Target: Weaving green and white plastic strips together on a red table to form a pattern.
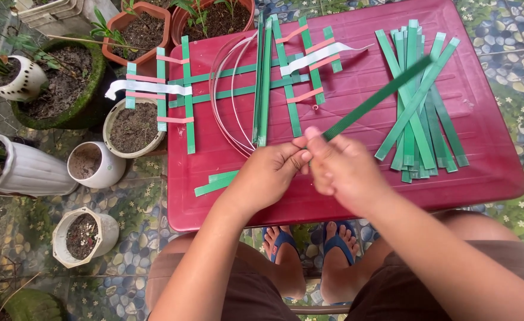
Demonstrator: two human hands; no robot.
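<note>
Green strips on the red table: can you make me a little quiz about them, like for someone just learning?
1. True or false: the pile of loose green strips lies on the right part of the red table.
2. What do both hands hold between them?
A. a white band
B. a green strip
C. a flower pot
3. Fill in: the woven green pieces are tied across with bands that are pink and ____.

Key
1. True.
2. B: the left hand and the right hand keep a grip on one long green strip that slants up to the right.
3. White: see the white band on the left woven piece.
</note>
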